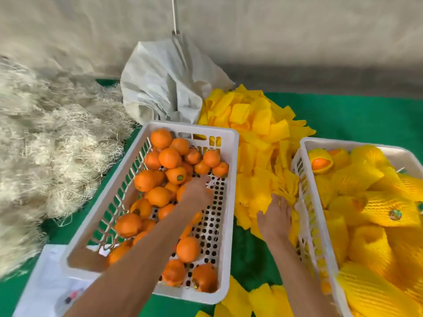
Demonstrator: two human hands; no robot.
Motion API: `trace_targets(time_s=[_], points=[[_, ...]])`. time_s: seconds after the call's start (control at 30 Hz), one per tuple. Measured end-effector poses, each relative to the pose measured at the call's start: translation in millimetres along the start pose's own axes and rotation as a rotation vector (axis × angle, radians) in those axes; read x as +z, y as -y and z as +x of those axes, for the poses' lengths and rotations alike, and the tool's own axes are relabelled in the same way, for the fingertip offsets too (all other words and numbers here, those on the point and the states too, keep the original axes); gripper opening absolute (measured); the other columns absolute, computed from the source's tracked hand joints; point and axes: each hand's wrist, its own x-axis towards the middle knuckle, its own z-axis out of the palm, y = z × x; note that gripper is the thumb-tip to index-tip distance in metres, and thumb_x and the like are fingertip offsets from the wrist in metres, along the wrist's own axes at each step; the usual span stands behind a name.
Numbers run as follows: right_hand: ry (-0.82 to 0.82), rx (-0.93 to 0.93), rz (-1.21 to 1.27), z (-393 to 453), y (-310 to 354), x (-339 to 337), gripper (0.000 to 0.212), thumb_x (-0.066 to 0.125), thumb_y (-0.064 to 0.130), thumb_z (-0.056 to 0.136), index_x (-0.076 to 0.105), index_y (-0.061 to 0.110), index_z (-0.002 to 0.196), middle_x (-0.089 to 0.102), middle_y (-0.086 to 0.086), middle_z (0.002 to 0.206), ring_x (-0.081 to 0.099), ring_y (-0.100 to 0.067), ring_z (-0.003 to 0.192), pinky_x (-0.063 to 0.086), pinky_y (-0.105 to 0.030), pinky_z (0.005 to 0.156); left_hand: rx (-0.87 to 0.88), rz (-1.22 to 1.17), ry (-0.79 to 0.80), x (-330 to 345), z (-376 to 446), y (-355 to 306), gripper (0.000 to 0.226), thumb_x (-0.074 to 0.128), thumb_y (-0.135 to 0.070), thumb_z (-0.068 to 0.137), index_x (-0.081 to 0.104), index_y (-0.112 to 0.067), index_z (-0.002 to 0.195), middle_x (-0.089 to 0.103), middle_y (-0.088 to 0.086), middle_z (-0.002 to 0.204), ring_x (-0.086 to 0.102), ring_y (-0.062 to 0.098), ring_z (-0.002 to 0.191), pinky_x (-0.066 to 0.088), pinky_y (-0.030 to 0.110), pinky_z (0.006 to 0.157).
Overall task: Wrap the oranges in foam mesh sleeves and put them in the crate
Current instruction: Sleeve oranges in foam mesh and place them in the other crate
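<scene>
A white perforated crate (230, 179) in the middle holds several bare oranges (169, 157). My left hand (196, 191) reaches into it and curls over one orange (180, 193), which peeks out on both sides of the hand. To the right of that crate lies a pile of flat yellow foam mesh sleeves (256, 138). My right hand (275, 217) rests on this pile with fingers stretched forward and thumb spread left; its fingertips sink among the sleeves. A second white crate (304, 179) at the right holds several oranges wrapped in yellow sleeves (357, 177).
A green mat (366, 115) covers the surface. A crumpled white sack (164, 85) stands behind the orange crate. Pale shredded fibre (52, 138) is heaped at the left. White paper with a small pen-like object (73, 296) lies at the lower left. More sleeves (258, 300) lie near the front edge.
</scene>
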Motion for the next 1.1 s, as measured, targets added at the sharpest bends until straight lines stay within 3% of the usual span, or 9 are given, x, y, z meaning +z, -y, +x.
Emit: trace_targets(time_s=[0.1, 0.23, 0.4, 0.57, 0.63, 0.73, 0.83, 0.97, 1.1], points=[[0.030, 0.037, -0.064, 13, -12, 12, 0.070, 0.062, 0.022, 0.101, 0.025, 0.013, 0.160, 0.027, -0.014, 0.165, 0.029, -0.036, 0.149, 0.034, -0.046, 0.117, -0.046, 0.305, 0.069, 17, 23, 1, 0.058, 0.066, -0.024, 0.095, 0.046, -0.024, 0.149, 0.045, 0.013, 0.147, 0.049, 0.033, 0.133, 0.050, 0.042, 0.098], [-0.004, 0.021, -0.194, 21, -22, 19, 0.056, 0.054, 0.018, 0.104, 0.034, 0.015, 0.156, 0.040, -0.012, 0.158, 0.037, -0.033, 0.145, 0.035, -0.043, 0.116, 0.038, 0.624, 0.139, 31, 38, -1, 0.060, 0.062, -0.026, 0.096, 0.040, -0.026, 0.151, 0.049, 0.009, 0.139, 0.060, 0.030, 0.118, 0.048, 0.037, 0.073], [-0.026, 0.054, -0.173, 24, -20, 12, 0.026, 0.052, 0.019, 0.102, 0.064, 0.010, 0.123, 0.061, -0.015, 0.130, 0.054, -0.036, 0.124, 0.045, -0.041, 0.095, 0.096, 0.742, 0.109, 34, 47, 5, 0.038, 0.064, -0.027, 0.094, 0.057, -0.022, 0.131, 0.065, 0.001, 0.115, 0.063, 0.022, 0.101, 0.046, 0.033, 0.072], [-0.160, -0.005, 0.061, 6, 0, -18, 0.041, 0.061, 0.023, 0.097, 0.059, 0.007, 0.135, 0.059, -0.016, 0.129, 0.056, -0.037, 0.117, 0.049, -0.043, 0.086, -0.004, 0.058, -0.017, 8, 35, 4, 0.053, 0.075, -0.053, 0.088, 0.058, -0.024, 0.129, 0.066, 0.002, 0.108, 0.066, 0.025, 0.098, 0.047, 0.033, 0.068], [-0.234, -0.067, 0.107, -6, 15, -36, 0.044, 0.063, 0.024, 0.096, 0.059, 0.008, 0.137, 0.060, -0.017, 0.127, 0.059, -0.037, 0.111, 0.049, -0.039, 0.079, 0.002, -0.291, -0.129, -9, 17, -6, 0.038, 0.072, -0.059, 0.088, 0.062, -0.024, 0.100, 0.061, -0.007, 0.078, 0.060, 0.018, 0.069, 0.041, 0.030, 0.055], [-0.340, -0.173, 0.130, -28, 41, -64, 0.043, 0.064, 0.027, 0.096, 0.060, 0.012, 0.137, 0.062, -0.011, 0.122, 0.060, -0.029, 0.103, 0.036, -0.028, 0.068, 0.042, -0.696, -0.192, -41, -23, -28, 0.049, 0.069, -0.062, 0.090, 0.052, -0.020, 0.070, 0.052, -0.011, 0.054, 0.062, 0.016, 0.050, 0.044, 0.034, 0.048], [-0.406, -0.271, 0.221, -57, 65, -91, 0.036, 0.062, 0.030, 0.098, 0.060, 0.017, 0.132, 0.058, -0.004, 0.117, 0.053, -0.016, 0.093, 0.033, -0.026, 0.062, -0.017, -1.106, -0.005, -67, -67, -53, 0.046, 0.066, -0.060, 0.093, 0.071, -0.014, 0.099, 0.079, 0.002, 0.087, 0.079, 0.027, 0.080, 0.057, 0.031, 0.054], [-0.497, -0.459, 0.422, -104, 91, -112, 0.019, 0.065, 0.021, 0.096, 0.062, 0.018, 0.115, 0.055, 0.003, 0.113, 0.055, -0.013, 0.096, 0.037, -0.014, 0.064, -0.060, -1.479, 0.202, -80, -122, -81, 0.049, 0.060, -0.052, 0.100, 0.063, -0.016, 0.132, 0.074, 0.018, 0.120, 0.074, 0.031, 0.094, 0.059, 0.032, 0.065], [-0.344, -0.665, 0.503, -135, 92, -113, 0.026, 0.062, 0.032, 0.096, 0.059, 0.025, 0.121, 0.054, 0.013, 0.124, 0.054, -0.002, 0.114, 0.044, -0.009, 0.088, 0.116, -1.477, 0.255, -84, -162, -90, 0.055, 0.051, -0.054, 0.103, 0.060, -0.015, 0.141, 0.065, 0.016, 0.138, 0.062, 0.033, 0.128, 0.047, 0.049, 0.113]])
